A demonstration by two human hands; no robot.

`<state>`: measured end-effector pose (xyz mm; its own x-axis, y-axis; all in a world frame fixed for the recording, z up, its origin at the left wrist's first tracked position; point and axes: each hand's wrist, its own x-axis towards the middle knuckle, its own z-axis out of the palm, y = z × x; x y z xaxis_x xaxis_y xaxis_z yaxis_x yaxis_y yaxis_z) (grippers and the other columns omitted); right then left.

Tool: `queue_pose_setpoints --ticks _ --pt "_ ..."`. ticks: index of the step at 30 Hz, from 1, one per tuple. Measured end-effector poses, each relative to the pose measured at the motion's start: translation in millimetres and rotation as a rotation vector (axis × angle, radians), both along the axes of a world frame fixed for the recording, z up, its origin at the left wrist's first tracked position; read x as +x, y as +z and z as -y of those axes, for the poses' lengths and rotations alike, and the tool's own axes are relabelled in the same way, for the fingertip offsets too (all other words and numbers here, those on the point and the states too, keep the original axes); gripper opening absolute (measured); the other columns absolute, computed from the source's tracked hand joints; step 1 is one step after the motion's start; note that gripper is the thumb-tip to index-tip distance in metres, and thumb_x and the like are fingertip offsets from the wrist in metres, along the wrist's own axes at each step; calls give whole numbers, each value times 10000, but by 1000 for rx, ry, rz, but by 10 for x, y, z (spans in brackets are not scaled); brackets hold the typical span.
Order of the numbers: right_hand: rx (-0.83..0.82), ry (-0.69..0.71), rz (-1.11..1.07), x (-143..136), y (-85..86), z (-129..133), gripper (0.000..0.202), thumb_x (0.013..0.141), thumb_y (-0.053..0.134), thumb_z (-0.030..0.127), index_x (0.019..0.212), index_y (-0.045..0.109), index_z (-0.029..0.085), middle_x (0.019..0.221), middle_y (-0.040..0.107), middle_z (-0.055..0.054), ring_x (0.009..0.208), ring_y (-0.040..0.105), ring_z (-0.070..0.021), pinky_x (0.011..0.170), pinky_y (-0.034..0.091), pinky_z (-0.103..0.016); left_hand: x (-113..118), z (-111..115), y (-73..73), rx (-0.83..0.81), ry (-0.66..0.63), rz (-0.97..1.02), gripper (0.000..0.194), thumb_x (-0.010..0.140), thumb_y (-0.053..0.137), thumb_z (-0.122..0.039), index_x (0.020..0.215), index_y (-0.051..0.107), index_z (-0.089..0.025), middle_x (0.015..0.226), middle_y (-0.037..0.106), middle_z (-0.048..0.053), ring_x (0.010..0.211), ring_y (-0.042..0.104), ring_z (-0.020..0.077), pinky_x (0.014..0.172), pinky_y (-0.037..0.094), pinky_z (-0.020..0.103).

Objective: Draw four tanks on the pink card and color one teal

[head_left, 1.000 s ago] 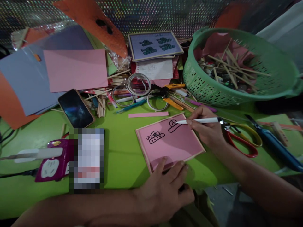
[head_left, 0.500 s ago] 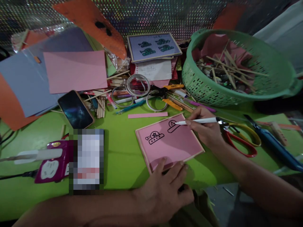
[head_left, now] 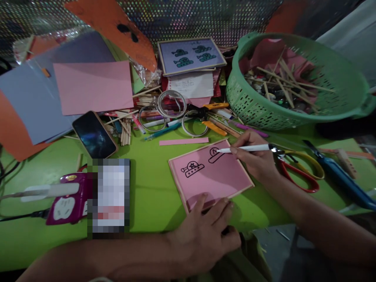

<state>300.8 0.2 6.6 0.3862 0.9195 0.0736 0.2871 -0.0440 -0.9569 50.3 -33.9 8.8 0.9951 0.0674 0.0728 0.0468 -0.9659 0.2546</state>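
A pink card [head_left: 216,180] framed with thin wooden strips lies on the green table. On its left half is a black-line drawing of a tank [head_left: 192,169] with a star on the dome. To the right of that, a partial tank outline [head_left: 216,155] shows a dome and a long base. My right hand [head_left: 255,156] grips a white marker [head_left: 246,148], its tip touching the card inside the dome. My left hand [head_left: 210,231] rests with fingers spread on the card's lower edge.
Behind the card lie a pink strip [head_left: 183,141], tape rolls [head_left: 172,103] and orange-handled pliers [head_left: 216,128]. A green basket [head_left: 264,113] holds sticks. Red-and-yellow scissors [head_left: 299,178] sit at right. Two phones, one dark [head_left: 94,135], and a purple power socket [head_left: 66,203] are at left.
The marker tip has shifted slightly within the dome on the card, and a stroke there looks a little longer. My left hand stays in place.
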Motion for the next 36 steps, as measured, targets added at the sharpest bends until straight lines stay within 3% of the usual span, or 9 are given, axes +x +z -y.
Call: queue_pose_setpoints --ticks 16,25,36 --pt "-58 40 -2 -33 26 4 148 799 736 208 750 601 241 670 562 19 601 495 -156 573 348 -313 -3 20 -21 14 32 51 236 912 686 -363 1118 646 -256 1488 597 159 1417 481 349 1082 322 627" --pt "-78 31 46 -49 69 -9 218 784 784 317 734 584 244 644 578 14 587 497 -160 559 356 -316 1 -25 26 9 7 19 228 946 661 -360 1142 629 -248 1491 590 172 1411 493 347 1078 340 613" --pt "-17 -43 89 -30 28 -20 180 789 740 222 742 570 258 628 531 18 576 443 -166 541 313 -321 -6 -18 8 -13 -10 4 216 957 643 -361 1138 629 -245 1498 578 188 1418 484 356 1092 298 622"
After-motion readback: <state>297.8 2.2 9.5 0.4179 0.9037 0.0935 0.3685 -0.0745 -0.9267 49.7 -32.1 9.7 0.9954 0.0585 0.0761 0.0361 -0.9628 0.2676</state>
